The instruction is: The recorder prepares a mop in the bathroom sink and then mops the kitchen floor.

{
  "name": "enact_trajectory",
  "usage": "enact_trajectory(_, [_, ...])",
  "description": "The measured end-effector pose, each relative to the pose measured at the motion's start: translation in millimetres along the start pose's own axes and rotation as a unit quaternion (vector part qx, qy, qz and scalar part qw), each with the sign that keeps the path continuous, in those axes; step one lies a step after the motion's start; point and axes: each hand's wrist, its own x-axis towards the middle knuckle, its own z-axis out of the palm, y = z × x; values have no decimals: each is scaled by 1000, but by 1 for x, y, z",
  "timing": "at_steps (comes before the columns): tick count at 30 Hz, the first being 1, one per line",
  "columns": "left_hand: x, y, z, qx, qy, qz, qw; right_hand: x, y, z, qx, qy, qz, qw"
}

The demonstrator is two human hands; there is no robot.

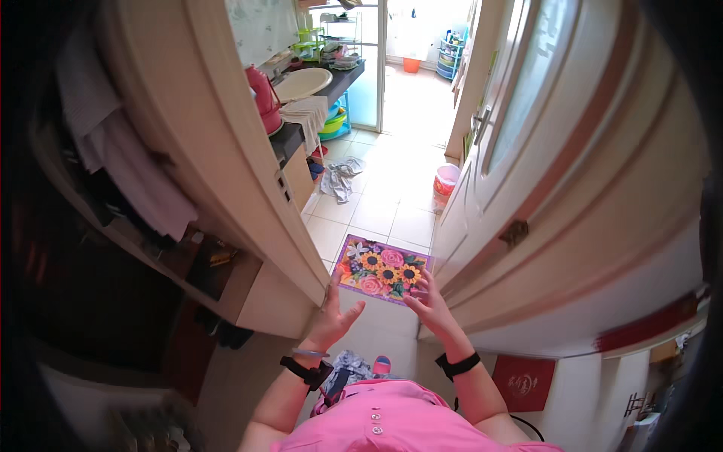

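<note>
Straight ahead of you in the head view, and it's the only view going, you're standing in a doorway with both hands raised and nothing in either one. Your left hand has its fingers spread and sits right up against the edge of the door frame on your left; looks like it's touching or just about touching the frame's lower edge, hard to say which. Your right hand is open too, palm turned inward, just beside the open door on your right, and I can't tell if it's actually making contact.

The thing closest to both hands is the flowered mat on the tiled floor, lying just past your fingertips and a bit down. Its long side runs left to right across the doorway, slightly tilted. It's pretty much centred between the hands, maybe a hair nearer the right one.

Further in, a crumpled grey cloth lies on the tiles, a small pink bin stands near the door, and a desk on the left carries a basin and a red kettle.
</note>
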Motion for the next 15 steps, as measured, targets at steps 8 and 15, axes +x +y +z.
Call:
enact_trajectory(8, [227,-57,6,-38,139,-14,989,207,-46,-3,-29,-13,-30,999])
enact_trajectory(15, [394,-90,-21,-59,248,-2,967,344,-52,-30,-29,58,23,998])
